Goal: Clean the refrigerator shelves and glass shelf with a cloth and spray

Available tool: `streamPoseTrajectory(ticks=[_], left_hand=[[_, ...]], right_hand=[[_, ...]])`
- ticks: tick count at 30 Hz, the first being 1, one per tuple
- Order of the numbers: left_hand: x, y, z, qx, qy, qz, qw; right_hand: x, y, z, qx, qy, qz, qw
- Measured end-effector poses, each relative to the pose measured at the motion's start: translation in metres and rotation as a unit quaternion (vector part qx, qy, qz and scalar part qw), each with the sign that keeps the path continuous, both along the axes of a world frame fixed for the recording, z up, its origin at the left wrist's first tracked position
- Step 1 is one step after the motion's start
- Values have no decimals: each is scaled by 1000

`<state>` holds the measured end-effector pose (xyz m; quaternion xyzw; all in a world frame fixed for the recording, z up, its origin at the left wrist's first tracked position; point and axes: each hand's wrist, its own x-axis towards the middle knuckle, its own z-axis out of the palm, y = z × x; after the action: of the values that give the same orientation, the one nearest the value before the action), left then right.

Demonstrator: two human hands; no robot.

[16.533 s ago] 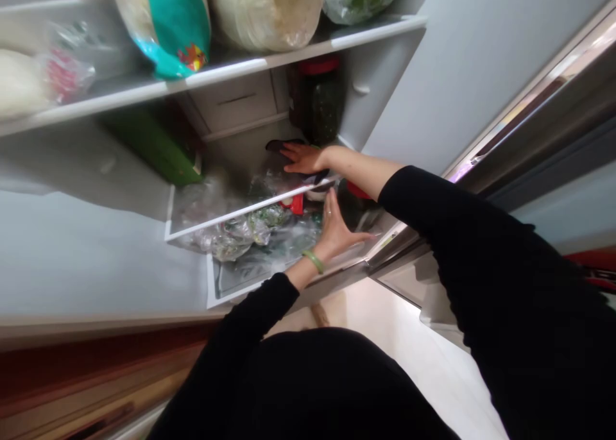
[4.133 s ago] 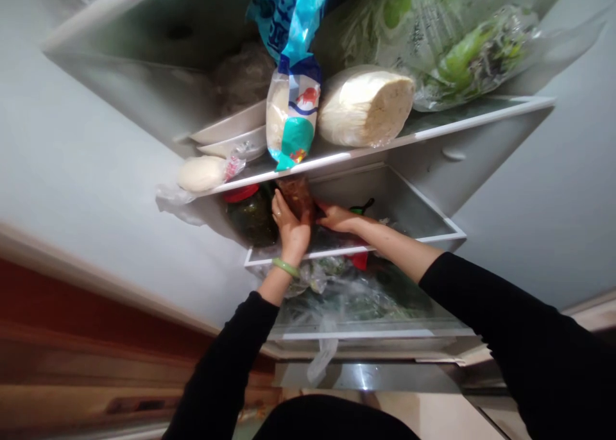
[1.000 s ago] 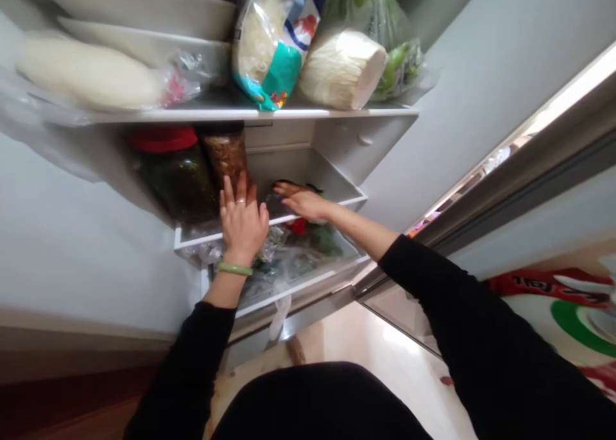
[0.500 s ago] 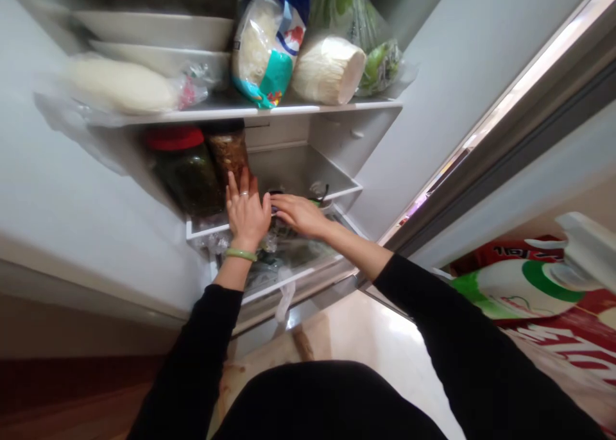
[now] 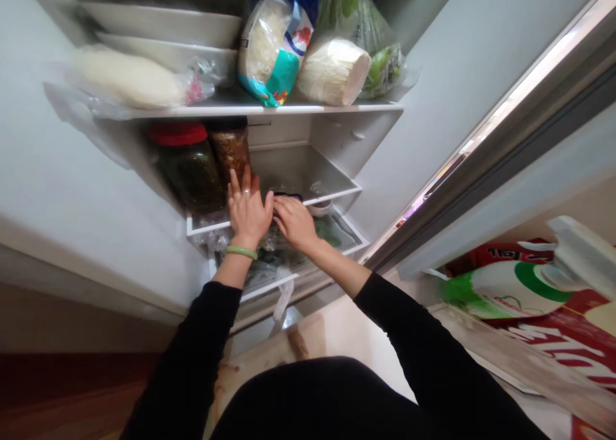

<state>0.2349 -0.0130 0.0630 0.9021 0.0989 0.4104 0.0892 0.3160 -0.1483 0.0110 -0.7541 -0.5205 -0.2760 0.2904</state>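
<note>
The left hand [image 5: 248, 210] is laid flat, fingers spread, against the brown jar [image 5: 231, 152] on the lower fridge shelf [image 5: 208, 225]. The right hand [image 5: 294, 223] is stretched just beside it, its fingertips on a dark object [image 5: 287, 197]. That object is mostly hidden, and whether it is gripped cannot be told.

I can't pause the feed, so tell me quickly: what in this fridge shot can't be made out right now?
Head view only:
- The dark item under the right hand: mostly covered by that hand.
- Whether the left hand touches the brown jar: unclear.
- Crisper drawer contents: hidden by both wrists and crinkled plastic.
- Wrapped pale roll: motion-blurred.
- Snack bag: top cut off by the upper edge.
</note>
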Motion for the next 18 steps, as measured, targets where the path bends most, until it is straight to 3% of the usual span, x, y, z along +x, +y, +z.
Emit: streamPoseTrajectory(ticks=[3, 7, 9, 14, 18], left_hand=[[0, 1, 0, -1, -2, -1, 1000], [-1, 1, 0, -14, -3, -9, 1000], [-1, 1, 0, -19, -2, -15, 1000], [0, 2, -1, -19, -6, -15, 1000], [1, 2, -3, -24, -18, -22, 999]], right_hand=[[27, -36, -6, -8, 1, -3, 1000], [87, -114, -13, 43, 45, -192, 979], [99, -134, -16, 53, 56, -255, 964], [83, -138, -14, 118, 75, -311, 940], [83, -131, 18, 173, 98, -351, 915]])
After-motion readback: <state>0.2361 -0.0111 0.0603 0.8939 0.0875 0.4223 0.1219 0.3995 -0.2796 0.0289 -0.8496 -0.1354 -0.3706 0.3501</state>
